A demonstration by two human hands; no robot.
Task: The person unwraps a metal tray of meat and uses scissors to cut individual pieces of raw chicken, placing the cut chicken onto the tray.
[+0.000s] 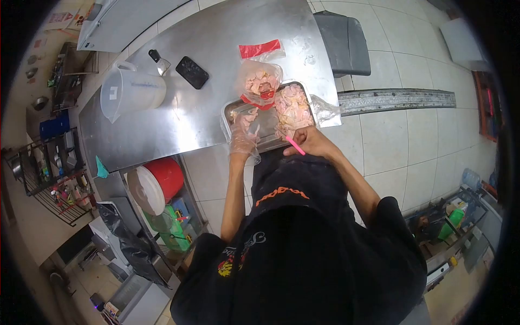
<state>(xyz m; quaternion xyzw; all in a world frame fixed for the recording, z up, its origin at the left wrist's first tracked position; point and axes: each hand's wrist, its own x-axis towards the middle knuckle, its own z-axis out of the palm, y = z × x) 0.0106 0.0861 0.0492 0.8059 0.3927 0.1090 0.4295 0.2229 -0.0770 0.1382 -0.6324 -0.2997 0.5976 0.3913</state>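
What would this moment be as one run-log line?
left hand: clear glove, at meat pieces in tray | right hand: holding pink-handled tool | bag of pieces: at tray's far edge

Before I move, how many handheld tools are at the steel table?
2: the pink-handled tool in the right hand, and the black-handled tool between jug and phone. More could be hidden under the meat.

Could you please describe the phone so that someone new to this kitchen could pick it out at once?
On the large steel table, look for the translucent jug towards the picture's left. The phone lies flat to its right, just beyond a small black-handled tool. It is a black rectangle with rounded corners, without the tool's handle or shiny metal end.
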